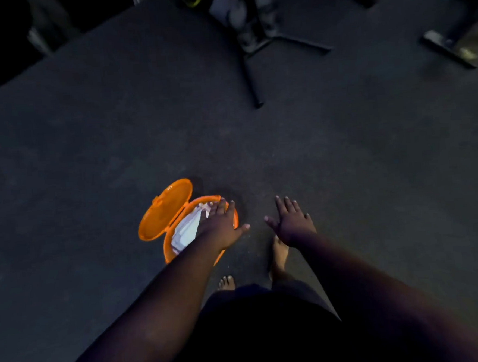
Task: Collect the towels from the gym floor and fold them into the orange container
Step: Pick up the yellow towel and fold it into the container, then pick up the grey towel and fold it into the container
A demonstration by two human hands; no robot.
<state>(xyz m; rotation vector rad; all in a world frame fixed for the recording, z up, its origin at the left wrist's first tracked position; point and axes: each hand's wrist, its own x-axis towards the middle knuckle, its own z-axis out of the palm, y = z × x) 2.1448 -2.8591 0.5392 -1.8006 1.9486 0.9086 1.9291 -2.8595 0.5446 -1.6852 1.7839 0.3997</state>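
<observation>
My left hand [221, 224] is flat, with straight fingers spread over the orange container [169, 252], and it holds nothing. I cannot tell if my fingertips touch the white towels [186, 229] or just hang above them. The towels lie bunched up inside the container, at about 10 o'clock from my bare feet [278, 255]. The container sits on the dark gym floor [88, 151], and its lid [165, 210] is flipped open toward 10 o'clock. My right hand [291, 222] is at 3 o'clock from the container, near it but apart. Its fingers are spread wide and it holds nothing too. Far off at 12 o'clock stands a black stand [255, 66] with thin legs. At 2 o'clock are dark gym machines [449, 44], too blurry to tell apart.
</observation>
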